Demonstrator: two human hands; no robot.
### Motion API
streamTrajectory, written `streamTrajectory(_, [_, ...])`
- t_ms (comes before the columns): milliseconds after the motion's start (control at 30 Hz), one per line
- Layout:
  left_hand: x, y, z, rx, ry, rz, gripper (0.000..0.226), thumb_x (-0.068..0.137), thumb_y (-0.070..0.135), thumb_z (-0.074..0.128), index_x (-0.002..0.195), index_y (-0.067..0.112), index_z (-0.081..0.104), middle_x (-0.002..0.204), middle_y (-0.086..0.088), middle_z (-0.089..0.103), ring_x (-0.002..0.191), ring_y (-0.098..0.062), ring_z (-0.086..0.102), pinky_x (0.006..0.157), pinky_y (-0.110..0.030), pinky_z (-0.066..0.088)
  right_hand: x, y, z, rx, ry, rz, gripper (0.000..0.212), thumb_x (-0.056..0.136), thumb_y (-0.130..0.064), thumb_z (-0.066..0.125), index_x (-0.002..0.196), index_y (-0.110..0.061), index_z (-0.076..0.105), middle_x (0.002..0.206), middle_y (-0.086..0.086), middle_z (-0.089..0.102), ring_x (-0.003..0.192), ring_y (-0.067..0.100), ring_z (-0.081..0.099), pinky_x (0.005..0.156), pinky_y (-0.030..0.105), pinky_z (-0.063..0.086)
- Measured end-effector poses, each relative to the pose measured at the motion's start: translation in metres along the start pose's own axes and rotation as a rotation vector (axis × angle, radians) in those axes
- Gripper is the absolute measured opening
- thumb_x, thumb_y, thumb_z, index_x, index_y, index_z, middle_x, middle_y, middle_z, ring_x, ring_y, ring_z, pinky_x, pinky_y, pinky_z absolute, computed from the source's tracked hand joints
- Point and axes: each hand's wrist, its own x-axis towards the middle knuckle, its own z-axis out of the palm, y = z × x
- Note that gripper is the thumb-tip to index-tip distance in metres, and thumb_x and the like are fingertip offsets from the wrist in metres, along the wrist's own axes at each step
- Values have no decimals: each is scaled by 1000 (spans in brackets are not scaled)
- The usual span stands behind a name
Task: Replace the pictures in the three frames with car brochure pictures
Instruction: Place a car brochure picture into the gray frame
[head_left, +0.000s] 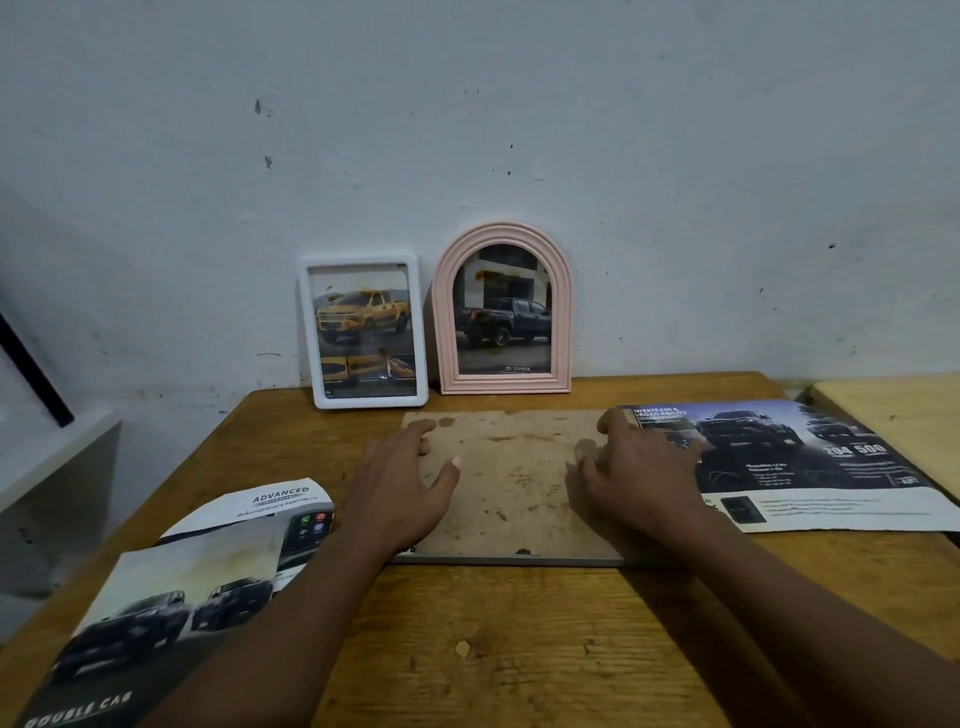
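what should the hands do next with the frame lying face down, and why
Probably lift the backing board out of the face-down frame: the left hand and right hand rest at its side edges, and the white frame and pink frame already show trucks. Whether this one is refilled is hidden.

We see a scuffed whitish wall (519, 104) behind a brown grainy wooden table (519, 649), w/ a paler wooden tabletop (893, 415) at rt & a white cabinet (52, 457) at left.

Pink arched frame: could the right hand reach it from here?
Probably yes: the right hand rests on the brown board, and nothing stands between it and the pink arched frame beyond.
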Motion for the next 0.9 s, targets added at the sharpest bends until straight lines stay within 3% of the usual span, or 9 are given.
streamTrajectory(67, [-1, 0, -1, 0, -17, -3, 60, 94, 56, 58, 148, 36, 41, 130, 10, 58, 125, -17, 47, 93, -37, 43, 5, 7, 3, 153, 39, -17, 40, 94, -46, 50, 126, -23, 47, 111, 2, 70, 109, 23, 60, 100, 54, 44])
streamTrajectory(133, [-3, 0, -2, 26, -40, 10, 58, 94, 57, 57, 146, 35, 43, 133, 10, 57, 126, -16, 47, 95, -37, 43, 7, 11, 8, 181, 56, -32, 42, 94, -43, 53, 129, -21, 48, 121, 6, 63, 115, 23, 53, 95, 43, 48])
streamTrajectory(300, [7, 1, -3, 55, -52, 35, 50, 95, 60, 53, 137, 32, 54, 130, 6, 61, 119, -16, 48, 94, -40, 48, 17, 12, 12, 11, 23, -87, 55, 93, -56, 46, 138, -24, 44, 145, 5, 42, 135, 26, 34, 106, 49, 39])
streamTrajectory(400, [16, -2, -3, 95, -95, -24, 67, 94, 67, 47, 151, 33, 38, 153, 2, 46, 140, -22, 40, 109, -48, 42, 19, 13, 13, 10, -51, -100, 55, 95, -58, 41, 139, -25, 42, 149, 4, 42, 138, 26, 32, 109, 51, 36])
streamTrajectory(500, [17, -5, 6, 94, -229, -33, 81, 96, 70, 38, 161, 28, 17, 169, 3, 14, 156, -20, 10, 122, -47, 19, 19, 16, 15, 13, -63, -96, 60, 95, -60, 40, 142, -23, 39, 149, 5, 44, 139, 26, 33, 110, 49, 36])
streamTrajectory(600, [18, -4, 6, 47, -267, -33, 78, 98, 67, 38, 161, 26, 19, 170, 3, 13, 156, -17, 10, 123, -44, 16, 24, 20, 16, -18, -56, -99, 65, 94, -63, 40, 143, -21, 40, 145, 6, 49, 135, 28, 39, 106, 45, 39])
streamTrajectory(733, [16, -1, 2, 152, -296, 19, 77, 98, 69, 36, 160, 27, 19, 169, 0, 17, 155, -19, 15, 122, -44, 21, 29, 22, 18, -25, -39, -111, 65, 92, -65, 41, 140, -21, 44, 139, 6, 54, 128, 28, 46, 101, 43, 43])
streamTrajectory(833, [18, 3, 2, 372, -359, 107, 78, 98, 70, 28, 161, 35, -2, 170, 0, 7, 156, -23, 9, 121, -50, 22, 26, 20, 19, -69, -47, -144, 66, 94, -61, 35, 148, -23, 33, 147, 6, 47, 136, 28, 38, 106, 47, 39])
streamTrajectory(900, [21, 5, 1, 438, -408, 172, 74, 100, 67, 23, 158, 40, -16, 171, 3, 2, 156, -26, 4, 121, -51, 17, 25, 19, 20, -70, -66, -179, 66, 96, -59, 28, 153, -26, 22, 155, 4, 37, 144, 27, 27, 113, 53, 28])
